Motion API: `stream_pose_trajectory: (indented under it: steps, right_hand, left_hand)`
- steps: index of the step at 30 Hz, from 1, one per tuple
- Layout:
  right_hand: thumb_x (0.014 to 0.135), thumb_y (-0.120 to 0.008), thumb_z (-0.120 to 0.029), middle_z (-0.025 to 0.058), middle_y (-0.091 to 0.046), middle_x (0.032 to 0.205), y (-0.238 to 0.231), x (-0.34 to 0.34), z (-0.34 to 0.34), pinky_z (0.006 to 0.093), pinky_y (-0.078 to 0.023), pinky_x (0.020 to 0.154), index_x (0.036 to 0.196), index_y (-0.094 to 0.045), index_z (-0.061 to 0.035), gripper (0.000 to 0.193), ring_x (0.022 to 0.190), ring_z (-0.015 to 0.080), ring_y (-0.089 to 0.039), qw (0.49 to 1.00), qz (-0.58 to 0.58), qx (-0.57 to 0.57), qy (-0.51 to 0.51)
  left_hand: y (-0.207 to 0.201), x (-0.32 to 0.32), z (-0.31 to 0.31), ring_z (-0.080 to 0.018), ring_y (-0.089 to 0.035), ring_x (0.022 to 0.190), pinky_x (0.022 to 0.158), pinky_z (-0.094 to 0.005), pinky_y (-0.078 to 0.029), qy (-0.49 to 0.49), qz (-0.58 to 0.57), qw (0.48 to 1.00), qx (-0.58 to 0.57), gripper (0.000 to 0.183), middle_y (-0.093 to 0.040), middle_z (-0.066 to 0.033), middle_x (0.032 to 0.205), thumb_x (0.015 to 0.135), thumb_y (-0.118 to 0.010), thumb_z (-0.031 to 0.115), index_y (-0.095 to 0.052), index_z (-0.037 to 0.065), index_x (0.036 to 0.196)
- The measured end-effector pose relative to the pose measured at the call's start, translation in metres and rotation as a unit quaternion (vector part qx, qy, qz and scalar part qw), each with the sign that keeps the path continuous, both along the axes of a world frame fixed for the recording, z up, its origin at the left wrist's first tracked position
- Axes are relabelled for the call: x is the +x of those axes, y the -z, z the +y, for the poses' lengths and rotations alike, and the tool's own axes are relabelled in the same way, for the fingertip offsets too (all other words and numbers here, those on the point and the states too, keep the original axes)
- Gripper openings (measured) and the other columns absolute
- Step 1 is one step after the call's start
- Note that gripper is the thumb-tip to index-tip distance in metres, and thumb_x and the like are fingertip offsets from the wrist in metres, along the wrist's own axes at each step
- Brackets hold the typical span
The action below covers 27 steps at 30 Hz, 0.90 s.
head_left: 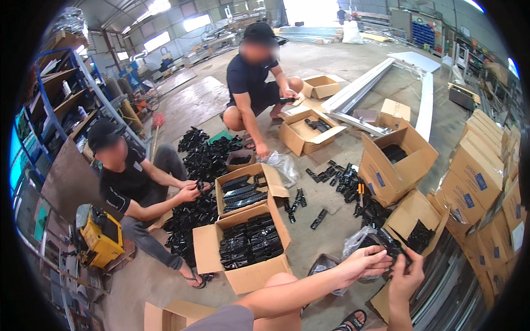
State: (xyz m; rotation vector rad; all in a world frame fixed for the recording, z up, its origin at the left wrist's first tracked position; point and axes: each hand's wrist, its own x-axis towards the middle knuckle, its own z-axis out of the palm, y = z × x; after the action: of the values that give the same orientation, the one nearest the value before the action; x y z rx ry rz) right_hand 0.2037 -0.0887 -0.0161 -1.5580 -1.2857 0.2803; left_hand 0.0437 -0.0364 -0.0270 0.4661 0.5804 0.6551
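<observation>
At the lower right I hold a glossy black part [391, 243] between my two hands. My left hand [365, 263] pinches its near end with closed fingers, and my right hand [407, 275] grips it from the other side. Its exact kind cannot be made out. Just beyond my hands, an open carton [398, 214] holds more black pieces [421, 236]. A clear plastic bag [356, 241] lies left of the part. Below it, a small box with plastic lining [323, 265] stands near my knee.
Open cartons of stacked black parts [251, 240] stand in the middle, beside a large black heap [201, 157]. Two people, one squatting [251, 83], one sitting [130, 176], handle similar pieces. Stacked cartons [475, 171] line the right; a white frame [425, 105] lies behind.
</observation>
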Motion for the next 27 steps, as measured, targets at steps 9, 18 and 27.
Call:
stream_pose_trajectory:
  steps: [9, 18, 27]
  right_hand:
    - [0.078, -0.079, -0.016, 0.0152, -0.067, 0.107, -0.018, -0.029, 0.007, 0.0438, -0.050, 0.085, 0.112, -0.064, -0.0035, 0.040, 0.098, 0.0358, -0.064, 0.966, -0.191, 0.049, -0.167]
    - [0.092, -0.070, -0.005, 0.0106, -0.067, 0.118, 0.002, 0.018, 0.021, 0.0280, -0.051, 0.091, 0.129, -0.059, 0.0042, 0.040, 0.103, 0.0138, -0.064, 0.897, 0.351, -0.102, -0.249]
    - [0.089, -0.073, -0.003, 0.0069, -0.069, 0.107, -0.011, 0.022, 0.014, 0.0267, -0.051, 0.090, 0.126, -0.062, 0.0017, 0.039, 0.097, 0.0111, -0.064, 0.883, 0.387, -0.132, -0.232]
  left_hand:
    - [0.000, -0.016, 0.009, -0.0134, -0.065, 0.102, 0.084, -0.0297, -0.055, -0.113, 0.022, 0.989, 0.097, 0.034, -0.068, -0.0052, 0.119, 0.098, -0.064, 0.013, -0.052, 0.005, 0.129]
    - [0.001, -0.006, -0.001, -0.0106, -0.064, 0.100, 0.087, -0.0262, -0.052, -0.001, 0.177, 0.938, 0.299, 0.055, -0.067, -0.0073, 0.112, 0.088, -0.067, -0.009, -0.042, 0.002, 0.137]
    - [-0.003, -0.007, 0.004, -0.0114, -0.064, 0.097, 0.085, -0.0267, -0.054, 0.031, 0.242, 0.902, 0.357, 0.046, -0.069, -0.0101, 0.108, 0.085, -0.072, -0.008, -0.051, -0.002, 0.126]
